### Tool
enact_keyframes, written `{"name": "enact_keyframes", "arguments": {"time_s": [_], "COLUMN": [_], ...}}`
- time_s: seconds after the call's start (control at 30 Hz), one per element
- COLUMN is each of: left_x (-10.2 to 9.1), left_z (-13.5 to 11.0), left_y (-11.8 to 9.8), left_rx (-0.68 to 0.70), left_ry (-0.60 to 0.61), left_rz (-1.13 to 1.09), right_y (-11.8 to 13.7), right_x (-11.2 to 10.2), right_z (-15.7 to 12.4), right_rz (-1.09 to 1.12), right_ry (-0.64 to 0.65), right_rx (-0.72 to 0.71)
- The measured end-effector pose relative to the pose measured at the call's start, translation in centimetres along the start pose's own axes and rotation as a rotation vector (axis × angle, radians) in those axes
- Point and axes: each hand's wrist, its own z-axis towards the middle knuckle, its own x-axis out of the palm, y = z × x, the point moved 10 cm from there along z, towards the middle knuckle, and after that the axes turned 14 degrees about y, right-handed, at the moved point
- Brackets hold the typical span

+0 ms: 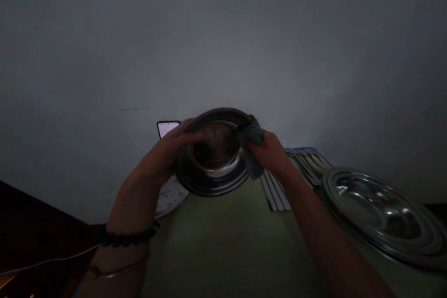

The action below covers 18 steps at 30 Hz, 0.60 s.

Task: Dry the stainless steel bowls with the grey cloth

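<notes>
A shiny round metal plate (220,186) with a deep centre is held up above the table, tilted so that its inner face shows. My left hand (164,153) grips its left rim, thumb over the inside and the other fingers hidden behind. In my right hand (270,149) is a grey cloth (253,149), pressed over the plate's right rim. The fingers of that hand are partly covered by the cloth.
A stack of metal plates (384,214) stands at the right. Several pieces of cutlery (275,191) lie behind my right arm. A pale patterned plate (171,198) and an upright phone (168,128) are at the left. The green table (223,242) meets a grey wall (223,46).
</notes>
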Motion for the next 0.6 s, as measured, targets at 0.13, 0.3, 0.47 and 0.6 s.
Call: {"name": "enact_keyframes", "arguments": {"time_s": [0.13,0.3,0.47,0.6], "left_x": [0.1,0.8,0.2,0.2], "left_z": [-0.1,0.0,-0.3,-1.6], "left_y": [0.1,-1.4,-1.5,-1.7], "left_rx": [0.006,0.132,0.215,0.359], "left_ry": [0.020,-0.027,-0.261,-0.469], "left_rz": [0.045,-0.033,-0.025,0.132], "right_y": [2.5,2.9,0.2,-0.4], "right_x": [-2.0,-3.2,-1.0,3.0], "right_z": [-1.1,-1.8,-1.3,-1.1], "right_rz": [-0.256,-0.306,-0.119,0.095], "right_ry": [-0.149,-0.318,-0.254,-0.135], "right_rx": [-0.073,-0.041,0.080,0.083]}}
